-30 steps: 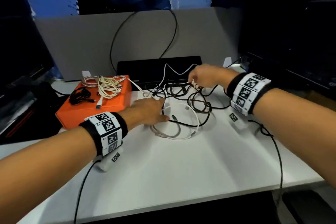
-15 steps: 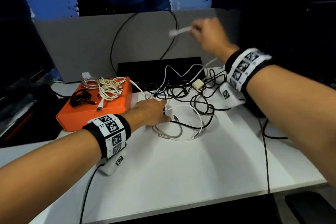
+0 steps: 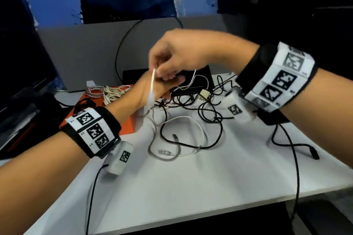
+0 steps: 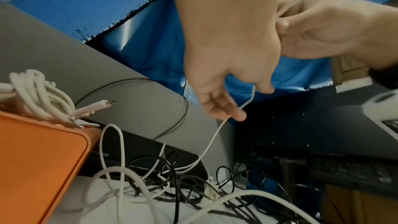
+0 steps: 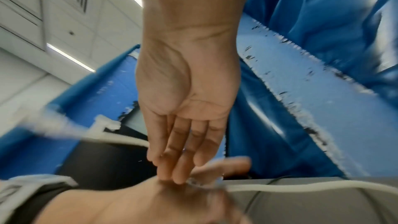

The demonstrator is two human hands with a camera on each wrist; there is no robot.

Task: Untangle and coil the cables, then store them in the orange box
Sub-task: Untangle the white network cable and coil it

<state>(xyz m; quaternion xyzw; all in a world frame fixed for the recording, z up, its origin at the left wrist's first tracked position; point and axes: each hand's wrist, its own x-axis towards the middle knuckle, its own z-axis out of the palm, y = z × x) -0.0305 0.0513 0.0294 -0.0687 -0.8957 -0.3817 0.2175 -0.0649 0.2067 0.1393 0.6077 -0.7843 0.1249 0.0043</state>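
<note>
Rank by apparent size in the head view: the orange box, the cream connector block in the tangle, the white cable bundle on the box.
1. orange box, though the left arm hides much of it
2. white cable bundle
3. cream connector block, clearly smallest

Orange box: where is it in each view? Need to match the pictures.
Head: orange box left of centre, mostly hidden behind the left forearm.
Left wrist: bottom-left corner, coiled white cables on top.
Right wrist: not in it.
Shared landmark: grey partition.
</note>
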